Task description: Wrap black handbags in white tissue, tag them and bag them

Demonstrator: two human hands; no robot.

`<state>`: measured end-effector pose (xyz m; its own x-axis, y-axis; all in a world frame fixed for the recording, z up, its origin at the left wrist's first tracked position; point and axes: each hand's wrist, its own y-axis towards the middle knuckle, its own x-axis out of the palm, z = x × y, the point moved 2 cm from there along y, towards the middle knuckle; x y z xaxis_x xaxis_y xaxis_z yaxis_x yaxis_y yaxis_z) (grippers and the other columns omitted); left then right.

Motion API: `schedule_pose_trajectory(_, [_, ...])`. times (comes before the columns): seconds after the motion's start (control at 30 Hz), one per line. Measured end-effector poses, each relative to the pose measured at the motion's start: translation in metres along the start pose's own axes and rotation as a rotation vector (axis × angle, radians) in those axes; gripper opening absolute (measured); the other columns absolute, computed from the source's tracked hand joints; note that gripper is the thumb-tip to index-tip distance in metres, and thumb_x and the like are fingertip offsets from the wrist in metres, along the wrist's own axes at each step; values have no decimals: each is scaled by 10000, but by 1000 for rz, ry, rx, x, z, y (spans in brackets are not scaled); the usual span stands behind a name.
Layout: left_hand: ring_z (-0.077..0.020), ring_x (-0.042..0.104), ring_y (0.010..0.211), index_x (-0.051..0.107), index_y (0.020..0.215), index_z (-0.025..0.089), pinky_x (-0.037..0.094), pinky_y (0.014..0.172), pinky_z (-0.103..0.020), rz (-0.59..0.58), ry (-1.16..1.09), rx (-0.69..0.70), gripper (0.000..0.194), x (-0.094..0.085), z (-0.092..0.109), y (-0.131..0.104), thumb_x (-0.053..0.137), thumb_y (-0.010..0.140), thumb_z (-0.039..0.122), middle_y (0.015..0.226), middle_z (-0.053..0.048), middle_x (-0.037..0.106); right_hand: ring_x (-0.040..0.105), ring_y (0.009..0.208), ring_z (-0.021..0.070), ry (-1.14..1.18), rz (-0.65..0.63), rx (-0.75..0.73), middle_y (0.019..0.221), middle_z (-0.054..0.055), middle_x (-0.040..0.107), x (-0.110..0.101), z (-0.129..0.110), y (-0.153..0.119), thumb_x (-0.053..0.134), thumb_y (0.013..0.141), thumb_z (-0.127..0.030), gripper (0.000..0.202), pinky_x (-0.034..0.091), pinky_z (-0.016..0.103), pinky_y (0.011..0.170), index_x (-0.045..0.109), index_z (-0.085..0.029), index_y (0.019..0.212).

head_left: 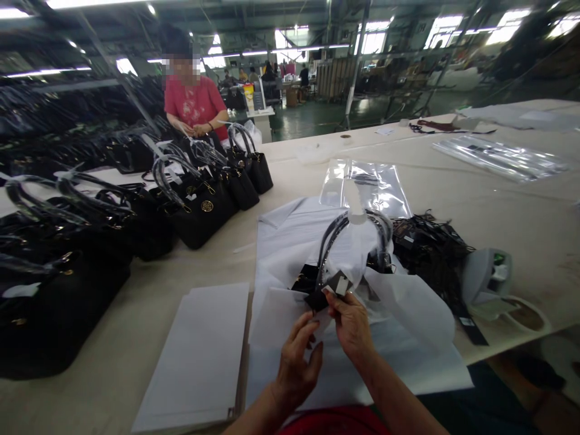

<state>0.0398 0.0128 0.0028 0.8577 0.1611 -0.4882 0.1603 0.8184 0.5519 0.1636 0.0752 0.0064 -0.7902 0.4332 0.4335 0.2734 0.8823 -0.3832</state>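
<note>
A black handbag (304, 279) with wrapped handles (327, 241) stands in front of me, largely covered by white tissue paper (412, 299). My right hand (353, 326) pinches a black hang tag (336, 283) with a small pale label on it, at the front of the bag. Just left of it, my left hand (299, 356) has its fingers apart and bent, with the fingertips close to the tag's lower edge. Whether they touch it I cannot tell. A white strip (356, 208) joins the tops of the handles.
Several black handbags (203, 211) fill the left side, where a person in red (194, 106) stands. A paper stack (194, 356) lies at left. Black tags (426, 241) and a grey-white device (487, 278) are at right. Clear plastic bags (385, 187) lie behind.
</note>
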Motion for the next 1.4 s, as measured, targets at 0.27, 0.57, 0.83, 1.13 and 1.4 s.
schedule_pose_trajectory(0.27, [-247, 518, 1110, 550, 1000, 154, 470, 926, -418, 113, 105, 31, 240, 2, 12, 19, 526, 770, 93, 1124, -141, 588, 364, 458, 48, 100, 50, 43, 560, -41, 583, 11, -8, 4, 848, 371, -291, 310, 273, 198, 409, 719, -203, 638])
schedule_pose_trajectory(0.57, [-241, 503, 1146, 540, 951, 175, 460, 948, -411, 112, -30, -78, 198, 9, 7, 14, 529, 763, 113, 1171, -137, 551, 344, 450, 39, 109, 70, 43, 546, -53, 557, 19, -6, 9, 849, 377, -291, 308, 254, 190, 393, 693, -199, 627])
schedule_pose_trajectory(0.83, [-194, 575, 1028, 566, 980, 186, 506, 878, -325, 154, -58, -76, 240, 9, -4, 18, 555, 768, 74, 1040, -93, 608, 406, 492, 68, -64, -32, -30, 550, -61, 531, 14, -3, 1, 813, 508, -364, 284, 337, 214, 474, 629, -191, 637])
schedule_pose_trajectory(1.13, [-167, 619, 950, 590, 986, 188, 529, 835, -282, 175, -139, -88, 227, -3, -4, 20, 548, 791, 80, 1000, -75, 630, 470, 499, 113, -215, -140, 23, 533, -17, 591, 9, -2, -14, 764, 525, -355, 242, 341, 251, 488, 633, -175, 619])
schedule_pose_trajectory(1.4, [-176, 613, 958, 571, 924, 181, 526, 838, -297, 186, -131, -150, 196, 7, 3, 11, 520, 770, 70, 1005, -84, 623, 384, 460, 103, -51, -64, 43, 481, -43, 524, 16, 9, -9, 764, 481, -281, 184, 287, 256, 452, 601, -216, 535])
